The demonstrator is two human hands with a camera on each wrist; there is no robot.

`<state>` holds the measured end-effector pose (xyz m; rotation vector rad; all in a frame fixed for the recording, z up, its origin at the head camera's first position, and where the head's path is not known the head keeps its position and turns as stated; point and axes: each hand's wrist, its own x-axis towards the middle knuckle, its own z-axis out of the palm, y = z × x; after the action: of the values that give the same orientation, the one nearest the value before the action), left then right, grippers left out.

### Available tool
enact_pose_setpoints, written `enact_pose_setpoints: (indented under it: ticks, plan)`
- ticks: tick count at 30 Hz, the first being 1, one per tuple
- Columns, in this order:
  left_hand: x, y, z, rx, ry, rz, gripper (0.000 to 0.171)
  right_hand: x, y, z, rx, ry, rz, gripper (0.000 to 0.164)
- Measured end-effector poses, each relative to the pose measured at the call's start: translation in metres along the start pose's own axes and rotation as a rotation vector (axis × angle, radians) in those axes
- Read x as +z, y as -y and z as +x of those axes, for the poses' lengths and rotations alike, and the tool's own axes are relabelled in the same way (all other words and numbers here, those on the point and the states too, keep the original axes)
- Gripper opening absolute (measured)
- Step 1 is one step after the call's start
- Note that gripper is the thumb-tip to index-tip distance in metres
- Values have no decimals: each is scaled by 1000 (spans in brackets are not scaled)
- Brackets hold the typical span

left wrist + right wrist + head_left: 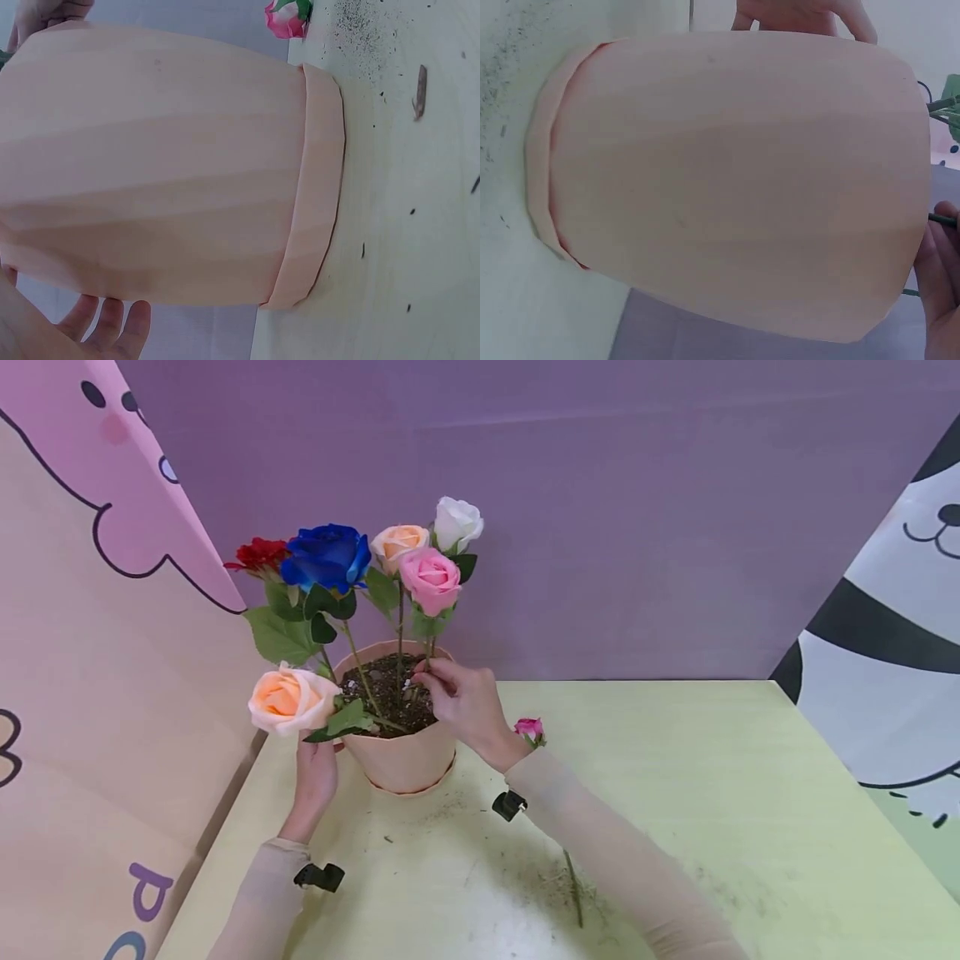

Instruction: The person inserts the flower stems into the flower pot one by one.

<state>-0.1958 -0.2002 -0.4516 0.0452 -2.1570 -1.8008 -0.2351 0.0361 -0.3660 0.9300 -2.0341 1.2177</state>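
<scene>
A pale pink flowerpot (405, 762) filled with dark soil (386, 681) stands at the table's back left. Inside the pot, my right hand (474, 710) pinches the stem of a pink rose (431, 580) between thumb and fingers, just above the soil. My left hand (317, 777) touches the pot's left side, its fingertips (136, 322) against the wall in the left wrist view. A peach rose (291, 700) leans out over that hand. Behind stand a blue rose (327, 558), a red flower (260, 554), another peach rose (399, 543) and a white rose (458, 522).
A small magenta-pink rose (529, 728) lies on the table (675, 760), its stem (573, 889) partly hidden under my right forearm. Soil crumbs (547, 872) are scattered in front of the pot. A purple backdrop (637, 543) rises behind, and a printed panel (112, 652) stands close on the left.
</scene>
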Motion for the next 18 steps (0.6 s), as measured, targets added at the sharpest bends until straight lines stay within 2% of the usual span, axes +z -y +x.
enact_pose_setpoints:
  ticks: [5,10,14,18]
  plan:
    - [-4,0,0,0,-22,-6,52,3,1,-6,-6,51,85,11]
    - [-2,1,0,1,-19,-27,52,0,3,-13,29,97,135,12]
    - [0,3,-1,12,-17,-23,51,-7,1,-20,46,95,168,18]
    - [0,3,2,43,-20,-16,52,-13,-4,-24,65,80,144,23]
